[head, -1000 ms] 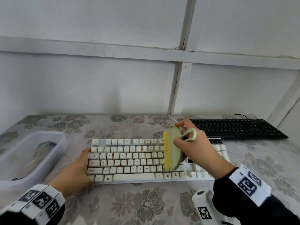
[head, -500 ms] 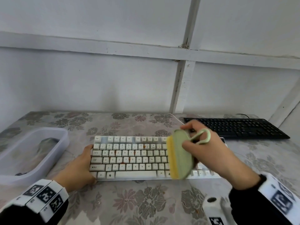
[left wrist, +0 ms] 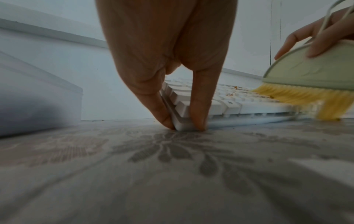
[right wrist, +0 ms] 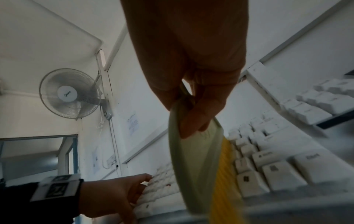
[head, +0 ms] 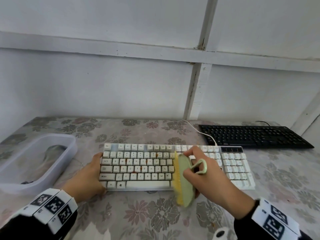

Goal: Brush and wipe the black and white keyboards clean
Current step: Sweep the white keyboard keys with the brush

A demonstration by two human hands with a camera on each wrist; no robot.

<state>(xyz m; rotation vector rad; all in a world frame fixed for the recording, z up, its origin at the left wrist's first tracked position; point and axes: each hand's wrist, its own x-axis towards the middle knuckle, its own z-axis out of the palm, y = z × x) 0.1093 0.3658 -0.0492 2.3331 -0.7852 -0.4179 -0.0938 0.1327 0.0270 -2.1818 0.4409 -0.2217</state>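
Brushing is the step in hand: the right hand (head: 210, 179) has its grip clamped round the pale green oval brush with yellow bristles (head: 184, 181), fingers curled over its back and through the looped handle, bristles facing left across the middle of the white plastic keyboard (head: 150, 168). In the left wrist view the bristles overhang the keyboard's near edge and reach down toward the worktop. The left hand (head: 86, 177) steadies the keyboard's left end, thumb and fingers pinching its corner against the floral-patterned worktop (head: 155, 215). Orange-brown crumbs sit between the letter keys, so this half looks unfinished by my reckoning. The long black keyboard (head: 254, 136) lies well apart at the far right, nothing touching it, and it looks yet to be tackled. A translucent plastic tub (head: 52, 163) stands just left of the white keyboard; what it holds is unclear. Next, I'd judge, the brush needs light strokes leftward over the speckled rows while the left hand holds firm, with the wiping to come afterwards.
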